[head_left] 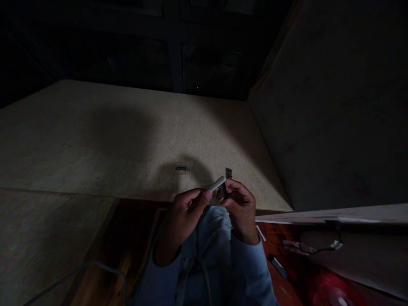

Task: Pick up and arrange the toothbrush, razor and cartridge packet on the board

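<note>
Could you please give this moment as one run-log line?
left hand: pale stick; right hand: dark strip; on table: small flat piece

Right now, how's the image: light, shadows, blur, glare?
Head view: underexposed, near-black beyond the far edge of the table; head view: soft shadows across its top; head view: left hand and right hand dim but outlined; head view: red item at lower right looks blurred, no strong glare.
</note>
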`<action>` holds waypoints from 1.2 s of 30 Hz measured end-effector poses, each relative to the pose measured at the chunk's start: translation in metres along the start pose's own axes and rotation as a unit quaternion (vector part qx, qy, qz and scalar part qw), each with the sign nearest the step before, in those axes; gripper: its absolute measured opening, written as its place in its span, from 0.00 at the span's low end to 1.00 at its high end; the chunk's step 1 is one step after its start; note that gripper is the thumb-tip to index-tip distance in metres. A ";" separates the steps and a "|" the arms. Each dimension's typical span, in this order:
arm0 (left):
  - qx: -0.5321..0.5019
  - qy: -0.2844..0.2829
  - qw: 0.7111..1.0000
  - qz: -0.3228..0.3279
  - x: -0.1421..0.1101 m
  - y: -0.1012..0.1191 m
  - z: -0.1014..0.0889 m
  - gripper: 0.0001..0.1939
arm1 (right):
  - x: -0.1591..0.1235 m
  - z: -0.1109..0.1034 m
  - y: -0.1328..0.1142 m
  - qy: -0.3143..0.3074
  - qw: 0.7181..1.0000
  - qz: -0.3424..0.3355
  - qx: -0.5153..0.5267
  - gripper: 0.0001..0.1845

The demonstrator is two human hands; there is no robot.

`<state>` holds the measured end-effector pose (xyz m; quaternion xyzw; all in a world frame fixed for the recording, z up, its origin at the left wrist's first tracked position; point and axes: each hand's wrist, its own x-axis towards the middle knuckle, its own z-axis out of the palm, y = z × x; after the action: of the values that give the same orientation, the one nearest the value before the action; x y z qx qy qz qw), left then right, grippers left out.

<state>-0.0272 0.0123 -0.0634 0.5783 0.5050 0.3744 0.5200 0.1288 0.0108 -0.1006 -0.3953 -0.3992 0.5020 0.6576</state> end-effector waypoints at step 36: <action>-0.058 -0.028 0.998 -0.029 0.006 -0.013 0.006 0.28 | 0.002 -0.003 0.007 0.010 1.000 0.012 0.017 0.22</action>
<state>-0.0224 0.0164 -0.0781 0.5424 0.4844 0.3717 0.5771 0.1298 0.0141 -0.1075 -0.3938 -0.3793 0.5123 0.6622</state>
